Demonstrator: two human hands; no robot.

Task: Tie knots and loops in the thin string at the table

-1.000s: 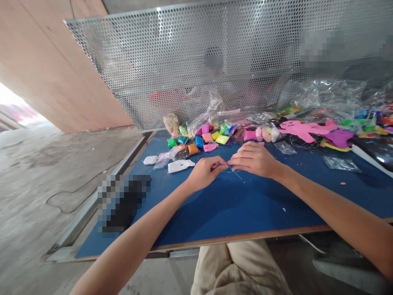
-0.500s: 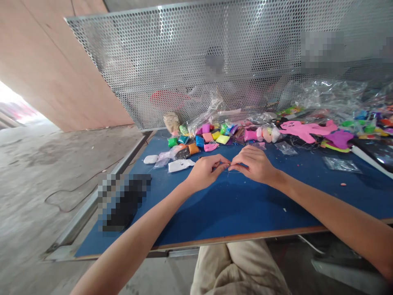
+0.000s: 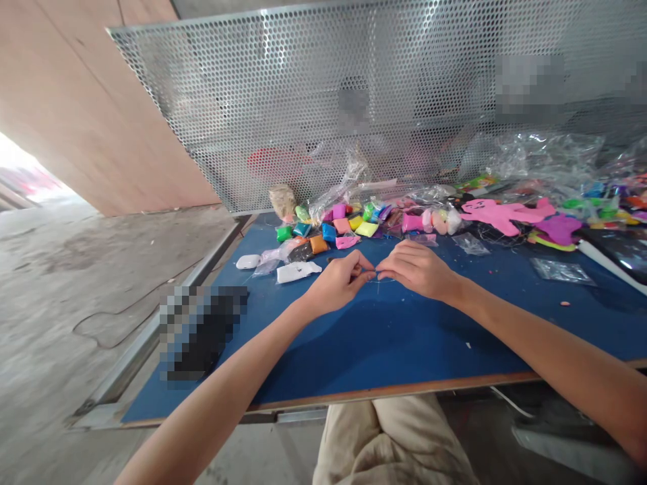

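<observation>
Over the blue tabletop [image 3: 384,357], my left hand [image 3: 337,281] and my right hand [image 3: 418,269] almost meet at the fingertips. Each is closed in a pinch of thumb and forefinger. A very thin, pale thread [image 3: 380,282] shows at and just below the fingertips; its ends are too fine to follow. A white packet [image 3: 298,271] lies left of my left hand. Behind both hands are small colourful clay packets, among them a blue one [image 3: 328,233] and a yellow one [image 3: 366,230].
A perforated metal panel [image 3: 303,87] stands along the back. A pink figure cutout [image 3: 498,213] and clear plastic bags [image 3: 546,158] lie at the back right. To the left are a white oval case [image 3: 248,261] and a dark, pixelated object [image 3: 202,343]. A flat clear packet [image 3: 562,271] lies right.
My fingertips have drawn slightly apart, leaving a small gap between the hands. My left hand has shifted a little to the left; both stay pinched.
</observation>
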